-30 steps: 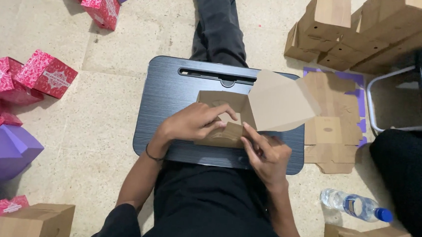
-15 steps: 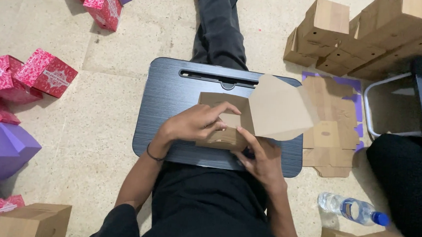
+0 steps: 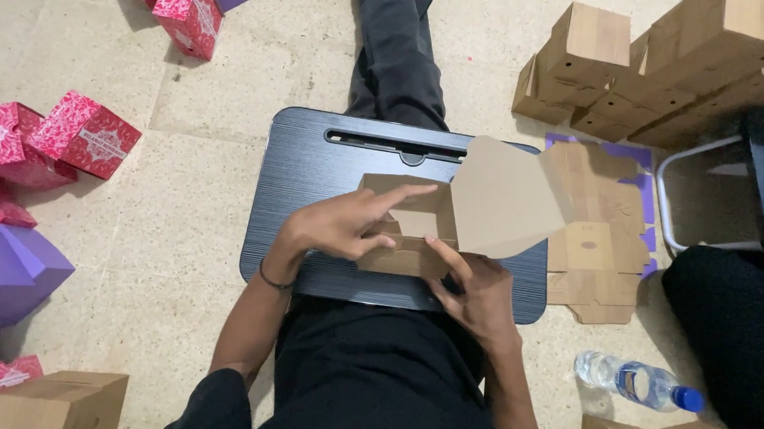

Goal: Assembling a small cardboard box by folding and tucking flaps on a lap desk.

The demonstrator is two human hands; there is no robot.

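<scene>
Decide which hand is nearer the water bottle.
Right. The right hand rests at the box's near edge, closer to the bottle; the left hand lies farther left.

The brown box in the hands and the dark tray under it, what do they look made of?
The brown box looks like thin matte cardboard: it is plain brown and creased into flaps. The dark tray seems to be plastic or laminated board, with a fine lined grain and a slight sheen.
</scene>
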